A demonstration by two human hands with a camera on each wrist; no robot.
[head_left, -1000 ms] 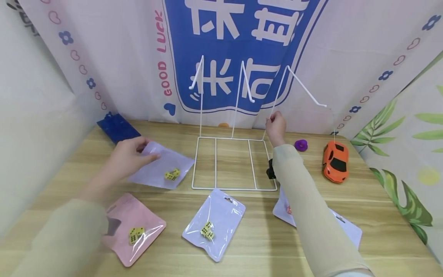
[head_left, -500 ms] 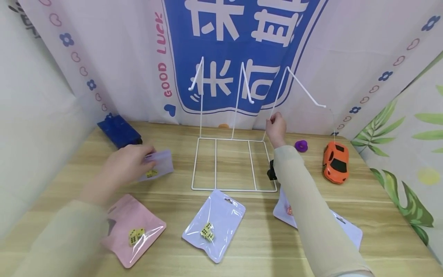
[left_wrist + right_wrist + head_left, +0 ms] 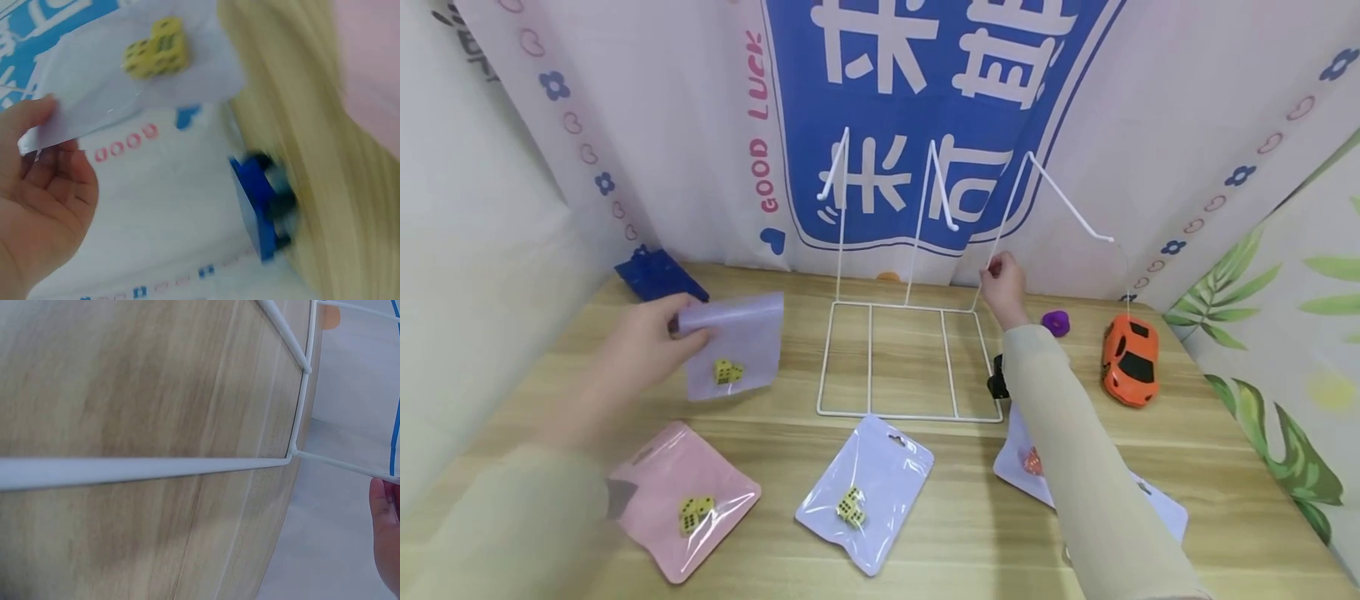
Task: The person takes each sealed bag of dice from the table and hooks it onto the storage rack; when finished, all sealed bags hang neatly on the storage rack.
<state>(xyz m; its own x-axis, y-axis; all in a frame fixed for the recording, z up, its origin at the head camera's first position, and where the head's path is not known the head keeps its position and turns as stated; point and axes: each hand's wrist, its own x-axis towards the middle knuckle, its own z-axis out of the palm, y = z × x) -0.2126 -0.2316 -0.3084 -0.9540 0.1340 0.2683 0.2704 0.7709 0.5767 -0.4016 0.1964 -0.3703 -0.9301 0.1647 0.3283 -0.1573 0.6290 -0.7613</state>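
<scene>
My left hand [image 3: 651,342] pinches a pale purple zip pouch [image 3: 760,333] by one edge, holding it up over the left of the table. Yellow dice [image 3: 159,53] show through its clear front. My right hand [image 3: 1004,282] grips the right upright of a white wire display rack [image 3: 910,415], low on the post; in the right wrist view its fingers [image 3: 381,503] meet that rod at the right edge. Three bare arms stick out from the rack's uprights. Another purple pouch [image 3: 887,467] with yellow dice lies before the rack, and a pink pouch [image 3: 722,467] lies to its left.
A purple pouch [image 3: 1015,454] with reddish contents lies partly under my right sleeve. An orange toy car [image 3: 1131,362] and a small purple object [image 3: 1056,323] stand at the right. A blue clipboard-like object [image 3: 658,275] is at the back left, before a printed curtain [image 3: 700,150].
My left hand has turned the purple pouch from lying flat to hanging upright, its dice facing me. The right hand stays on the rack's post. The head view has shifted slightly.
</scene>
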